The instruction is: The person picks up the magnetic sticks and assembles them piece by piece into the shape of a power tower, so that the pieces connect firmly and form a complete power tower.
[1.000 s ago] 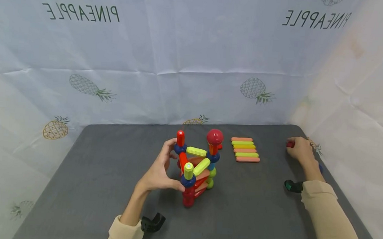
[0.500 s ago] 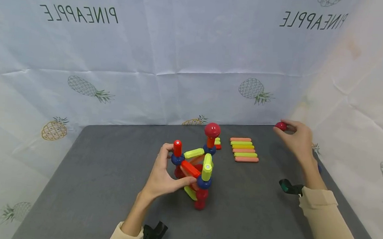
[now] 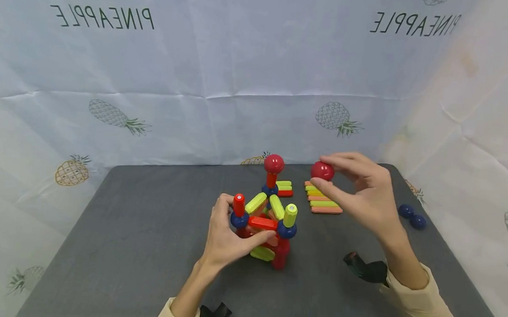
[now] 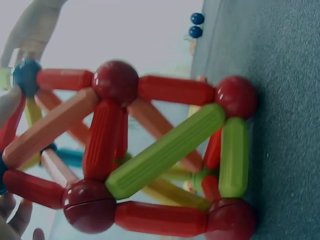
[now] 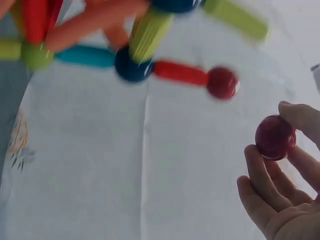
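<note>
A tower of magnetic rods and balls [image 3: 262, 223] stands on the table, with red, yellow-green and orange rods joined by coloured balls. My left hand [image 3: 224, 238] holds its upper part from the left, thumb at the front and fingers behind. In the left wrist view, red balls and a green diagonal rod [image 4: 167, 150] show its lower levels. Three rods point up from its blue top balls; the rear one carries a red ball [image 3: 274, 164]. To the right, my right hand [image 3: 366, 198] pinches a loose red ball [image 5: 275, 137] between thumb and fingers, apart from the tower.
A row of orange and yellow rods [image 3: 326, 204] lies behind the right hand. More short rods [image 3: 284, 189] lie just behind the tower. Two dark blue balls [image 3: 412, 217] sit near the right edge of the grey table [image 3: 146, 248]. A pineapple-print cloth [image 3: 221, 128] hangs behind.
My right hand has lifted the red ball from the table's right side and brought it left towards the tower. My left hand has turned the tower, its front corner swinging right.
</note>
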`<state>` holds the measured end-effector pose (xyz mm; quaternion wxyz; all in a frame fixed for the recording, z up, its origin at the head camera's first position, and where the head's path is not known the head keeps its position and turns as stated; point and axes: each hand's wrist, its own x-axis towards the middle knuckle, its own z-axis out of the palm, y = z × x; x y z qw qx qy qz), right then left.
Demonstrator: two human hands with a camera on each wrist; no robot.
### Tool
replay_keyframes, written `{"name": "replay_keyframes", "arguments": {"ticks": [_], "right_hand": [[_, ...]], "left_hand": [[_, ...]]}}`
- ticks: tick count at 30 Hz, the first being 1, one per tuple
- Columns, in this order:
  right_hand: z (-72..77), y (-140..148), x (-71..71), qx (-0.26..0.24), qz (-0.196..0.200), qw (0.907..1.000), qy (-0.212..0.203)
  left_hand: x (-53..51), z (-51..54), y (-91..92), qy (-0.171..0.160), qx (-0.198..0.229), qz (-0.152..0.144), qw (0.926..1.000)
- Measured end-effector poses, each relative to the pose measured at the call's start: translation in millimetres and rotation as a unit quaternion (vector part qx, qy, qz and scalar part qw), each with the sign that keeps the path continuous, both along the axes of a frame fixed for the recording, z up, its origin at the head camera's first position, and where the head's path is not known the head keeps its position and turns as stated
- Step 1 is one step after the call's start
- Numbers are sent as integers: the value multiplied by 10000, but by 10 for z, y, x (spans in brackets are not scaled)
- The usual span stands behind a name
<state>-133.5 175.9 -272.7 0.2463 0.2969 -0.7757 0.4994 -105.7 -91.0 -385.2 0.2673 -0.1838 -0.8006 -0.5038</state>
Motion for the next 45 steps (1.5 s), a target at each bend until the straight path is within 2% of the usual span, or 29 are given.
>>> {"name": "replay_keyframes", "arguments": {"ticks": [4, 6, 12, 16, 19, 22, 25, 27, 28, 30, 32, 34, 35, 37, 39, 41, 45], "right_hand": [[24, -174, 131, 174, 480, 9987, -2], [6, -237, 145, 289, 514, 9982, 113], [-67, -318, 131, 648, 203, 9967, 447], [-71, -290, 145, 721, 121, 9968, 325], [-84, -201, 125, 614, 91, 9980, 86], [-166, 26, 24, 226, -142, 9996, -3], [-334, 403, -157, -16, -902, 9959, -35], [-486, 724, -293, 172, -1595, 9867, -258], [-564, 887, -354, 402, -1919, 9796, -450], [-734, 1221, -466, 1109, -2475, 9586, -866], [-911, 1526, -553, 1863, -2797, 9338, -1230], [-1074, 1778, -605, 2513, -2914, 9080, -1655], [-1146, 1885, -620, 2782, -2966, 8939, -1886], [-1261, 2051, -626, 3195, -3012, 8675, -2338], [-1334, 2165, -611, 3463, -2965, 8468, -2740], [-1385, 2230, -594, 3549, -2909, 8384, -2943], [-1441, 2248, -573, 3456, -2786, 8422, -3059]], "left_hand": [[6, 8, 44, 46, 87, 269, 9996], [8, 15, 63, 13, 139, 333, 9993], [24, 20, 104, -105, 123, 516, 9985], [31, 26, 128, -75, 176, 683, 9975], [34, 28, 146, -23, 239, 828, 9963], [31, 26, 153, -35, 273, 856, 9960], [9, 12, 123, 30, 285, 572, 9980], [-27, -10, 74, 199, 280, 196, 9992], [-50, -21, 42, 292, 280, -16, 9992], [-106, -39, -38, 432, 312, -530, 9972], [-163, -58, -131, 318, 423, -1123, 9923], [-231, -73, -233, 19, 469, -1775, 9830], [-271, -85, -283, -196, 494, -2156, 9750], [-356, -108, -370, -681, 487, -2828, 9555], [-456, -125, -438, -1036, 414, -3395, 9340], [-554, -133, -486, -1381, 450, -3861, 9109], [-713, -115, -543, -1936, 595, -4592, 8649]]}}
